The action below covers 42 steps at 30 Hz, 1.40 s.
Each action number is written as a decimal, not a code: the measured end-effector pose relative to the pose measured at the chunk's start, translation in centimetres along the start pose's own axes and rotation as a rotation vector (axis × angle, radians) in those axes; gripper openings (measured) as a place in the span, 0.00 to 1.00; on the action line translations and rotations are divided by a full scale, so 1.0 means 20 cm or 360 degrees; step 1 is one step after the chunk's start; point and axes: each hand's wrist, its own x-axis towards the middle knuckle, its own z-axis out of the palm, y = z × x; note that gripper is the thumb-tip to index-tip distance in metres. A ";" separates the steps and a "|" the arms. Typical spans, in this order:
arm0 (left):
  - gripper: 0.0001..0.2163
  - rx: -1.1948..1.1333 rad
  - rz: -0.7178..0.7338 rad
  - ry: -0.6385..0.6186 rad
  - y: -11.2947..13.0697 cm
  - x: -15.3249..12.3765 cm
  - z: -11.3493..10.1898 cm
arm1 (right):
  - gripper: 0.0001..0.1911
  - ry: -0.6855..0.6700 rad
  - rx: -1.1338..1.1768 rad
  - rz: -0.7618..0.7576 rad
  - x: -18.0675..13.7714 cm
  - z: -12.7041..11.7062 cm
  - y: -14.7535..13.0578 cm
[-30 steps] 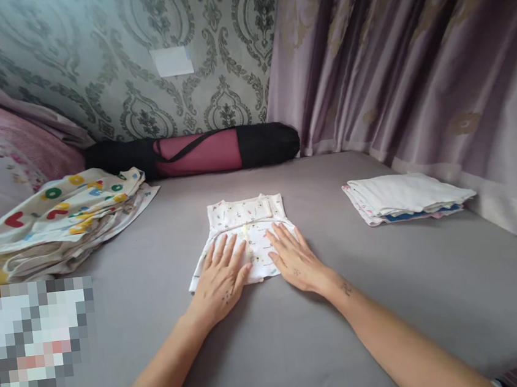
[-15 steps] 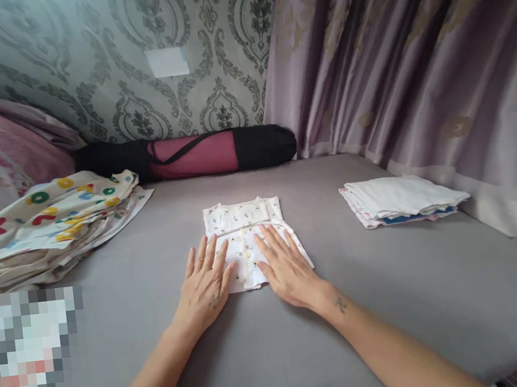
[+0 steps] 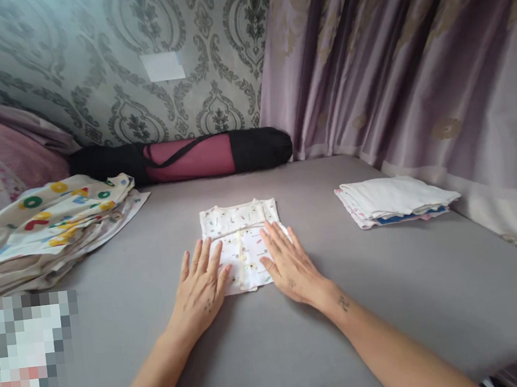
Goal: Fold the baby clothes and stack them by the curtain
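A small white printed baby garment (image 3: 239,232) lies folded on the grey bed sheet (image 3: 302,349), its row of buttons facing up. My left hand (image 3: 200,289) lies flat on its lower left part, fingers stretched out. On the garment's lower right part rests my right hand (image 3: 290,266), also flat with the fingers apart. Neither hand holds anything.
A stack of folded white cloths (image 3: 395,199) sits to the right. At the left lies a pile of letter-printed fabric (image 3: 49,224). A rolled maroon mat in a black bag (image 3: 190,157) rests against the patterned wall, and purple curtains (image 3: 411,66) hang on the right.
Both hands have slid outward and slightly down across the garment, pressing it flat. The button row between them now shows more.
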 end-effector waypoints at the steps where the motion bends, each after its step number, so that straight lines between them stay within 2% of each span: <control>1: 0.29 0.0000 -0.0007 -0.0072 -0.01 0.00 0.01 | 0.33 -0.0018 -0.0038 0.0062 0.00 0.01 0.02; 4: 0.32 -0.0048 -0.0042 -0.0368 -0.04 0.00 0.04 | 0.34 -0.0245 -0.0043 0.0130 -0.01 0.06 0.08; 6: 0.32 -0.0114 -0.0064 -0.0452 -0.05 0.01 0.05 | 0.35 -0.0327 -0.0004 0.0144 0.00 0.08 0.10; 8: 0.32 -0.0211 -0.0080 -0.0426 -0.06 0.01 0.05 | 0.35 -0.0343 0.0066 0.0147 0.00 0.08 0.11; 10: 0.29 -0.0347 -0.0068 -0.0316 -0.08 0.02 0.04 | 0.34 -0.0341 0.0182 0.0118 0.02 0.04 0.13; 12: 0.26 -0.0454 -0.0101 -0.0117 -0.12 0.03 0.02 | 0.30 -0.0225 0.0304 0.0158 0.03 -0.01 0.17; 14: 0.25 -0.0462 -0.0222 0.0041 -0.17 0.02 0.00 | 0.24 -0.0051 0.0332 0.0353 0.03 -0.08 0.22; 16: 0.24 -0.0407 -0.0387 0.0004 -0.23 0.00 -0.02 | 0.18 0.0013 0.0244 0.0623 0.01 -0.13 0.28; 19: 0.22 -0.0343 -0.0577 -0.0192 -0.29 -0.03 -0.04 | 0.13 -0.0108 0.0119 0.0868 -0.04 -0.17 0.33; 21: 0.20 -0.0314 -0.0652 -0.0253 -0.29 -0.03 -0.06 | 0.12 -0.0144 0.0112 0.0886 -0.08 -0.16 0.33; 26: 0.14 -0.0425 -0.0712 -0.0337 -0.23 0.01 -0.13 | 0.06 -0.0106 0.0124 0.0731 -0.10 -0.13 0.24; 31: 0.18 -0.0966 -0.0945 -0.0379 -0.17 0.00 -0.21 | 0.05 -0.0031 0.0300 0.0775 -0.09 -0.16 0.20; 33: 0.23 -0.1272 -0.0981 -0.0386 -0.17 -0.02 -0.24 | 0.10 -0.0001 0.0498 0.0732 -0.10 -0.17 0.22; 35: 0.27 -0.1513 -0.0903 -0.0405 -0.18 -0.04 -0.27 | 0.16 -0.0042 0.0667 0.0584 -0.12 -0.17 0.26; 37: 0.25 -0.1552 -0.0718 -0.0473 -0.21 -0.06 -0.30 | 0.19 -0.0128 0.0688 0.0357 -0.16 -0.16 0.30; 40: 0.19 -0.1306 -0.0317 -0.0545 -0.26 -0.10 -0.29 | 0.25 -0.0185 0.0512 -0.0029 -0.20 -0.16 0.35; 42: 0.20 -0.1049 -0.0047 -0.0407 -0.29 -0.12 -0.24 | 0.26 -0.0120 0.0321 -0.0231 -0.20 -0.15 0.37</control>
